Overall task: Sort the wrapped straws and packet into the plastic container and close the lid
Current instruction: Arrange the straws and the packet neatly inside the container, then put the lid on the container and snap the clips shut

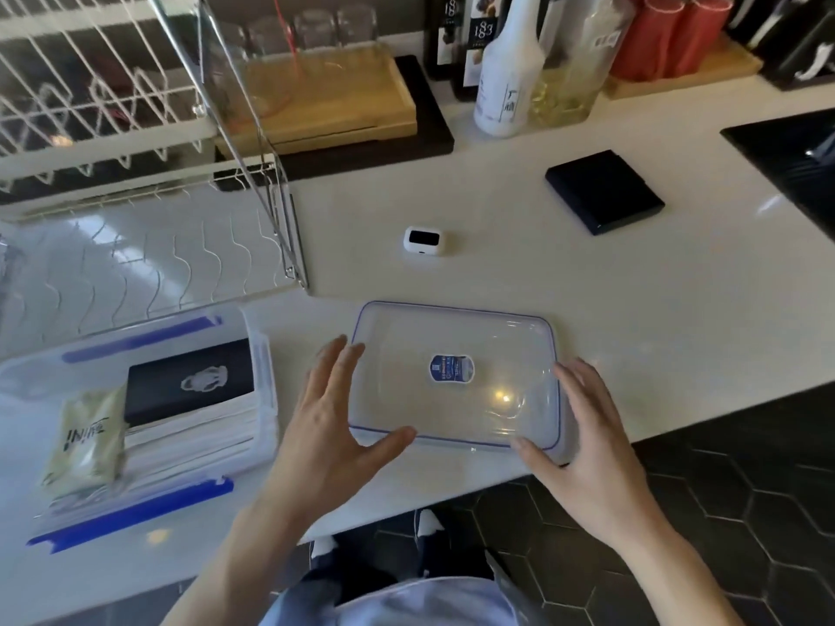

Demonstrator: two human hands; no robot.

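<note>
Both forearms reach up from 6 o'clock, bare to the wrist. The left hand (334, 417) points toward 12 o'clock, palm down, fingers straight and slightly spread, thumb stretched toward 3 o'clock. The right hand (587, 431) angles toward 11 o'clock, fingers straight and together, thumb reaching toward 9 o'clock. Neither hand curls round anything.

Glossy clear plastic lid (456, 377), smooth pale counter (497, 264), apparently wooden boards (325, 101).

Dark bottle (482, 38) label reads, seemingly, "183".
</note>
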